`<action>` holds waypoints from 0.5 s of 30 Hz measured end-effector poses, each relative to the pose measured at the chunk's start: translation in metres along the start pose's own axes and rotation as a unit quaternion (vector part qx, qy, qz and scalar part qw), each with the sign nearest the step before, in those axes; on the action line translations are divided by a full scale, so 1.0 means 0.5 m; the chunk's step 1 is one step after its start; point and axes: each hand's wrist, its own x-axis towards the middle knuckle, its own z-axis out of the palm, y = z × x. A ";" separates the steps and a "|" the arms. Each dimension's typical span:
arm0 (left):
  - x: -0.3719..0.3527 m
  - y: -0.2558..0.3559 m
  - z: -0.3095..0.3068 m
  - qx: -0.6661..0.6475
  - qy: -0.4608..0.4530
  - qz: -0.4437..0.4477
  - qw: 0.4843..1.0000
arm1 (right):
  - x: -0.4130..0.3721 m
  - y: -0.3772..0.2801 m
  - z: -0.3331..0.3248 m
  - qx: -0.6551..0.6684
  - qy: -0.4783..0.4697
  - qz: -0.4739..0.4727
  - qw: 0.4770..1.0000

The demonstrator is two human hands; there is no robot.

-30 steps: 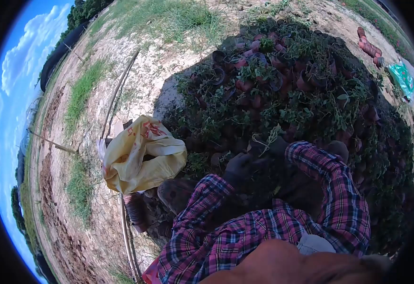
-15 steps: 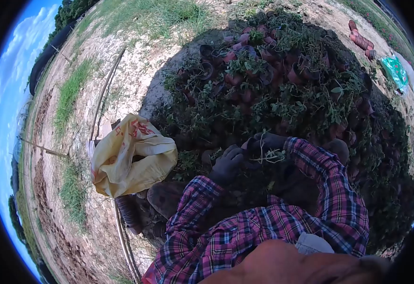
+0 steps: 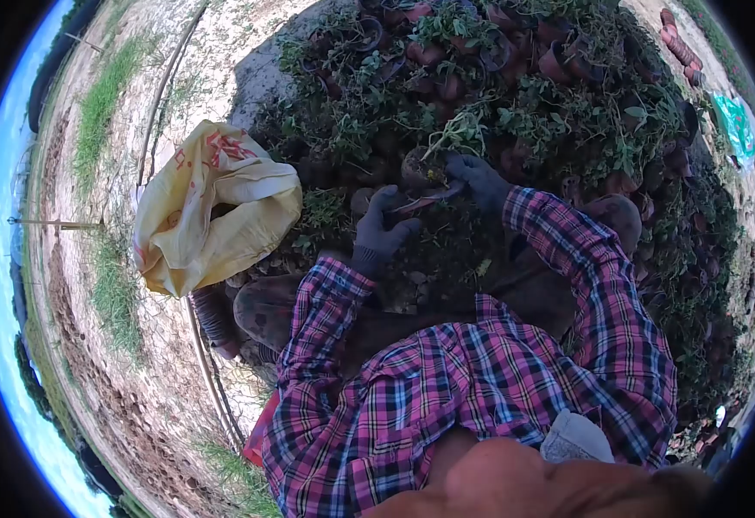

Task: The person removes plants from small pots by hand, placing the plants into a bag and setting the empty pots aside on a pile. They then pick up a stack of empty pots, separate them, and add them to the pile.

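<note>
Both my hands wear dark grey gloves. My right hand (image 3: 479, 183) is closed on the edge of a reddish-brown plastic pot (image 3: 429, 200), which shows only as a thin curved strip. Just beyond that strip sits a dark clump of soil (image 3: 415, 167), with pale green stems and leaves (image 3: 459, 134) rising from its far side. My left hand (image 3: 383, 230) is by the strip's left end, thumb and fingers spread apart. Whether its fingertips touch the pot cannot be made out.
Beyond my hands lies a heap of reddish pots (image 3: 559, 65) and leafy plants. A yellowish sack (image 3: 213, 216) stands open at my left, beside stacked pots (image 3: 213, 324). A green plastic bag (image 3: 732, 129) and another pot stack (image 3: 682, 47) lie far right.
My view has tilted down. My hands have moved apart, the left one opening its fingers. The soil clump and pot edge now show between them.
</note>
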 end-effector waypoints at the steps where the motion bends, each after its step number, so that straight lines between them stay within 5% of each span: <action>1: 0.003 -0.004 -0.001 0.036 -0.004 0.025 0.999 | 0.007 0.009 0.011 0.012 -0.014 -0.004 1.000; 3: 0.016 -0.031 -0.008 0.111 -0.013 0.074 0.991 | 0.008 0.016 0.047 0.054 -0.024 -0.009 0.998; 6: 0.059 -0.057 -0.036 -0.120 0.081 0.025 0.989 | -0.024 -0.033 0.140 0.128 -0.072 -0.032 0.989; 8: 0.092 -0.072 -0.079 -0.199 0.047 -0.080 0.976 | 0.034 -0.032 0.115 -0.001 -0.051 -0.015 0.999; 15: 0.083 0.013 -0.078 -0.206 0.067 -0.013 0.976 | 0.020 -0.081 0.130 -0.068 -0.065 -0.110 0.990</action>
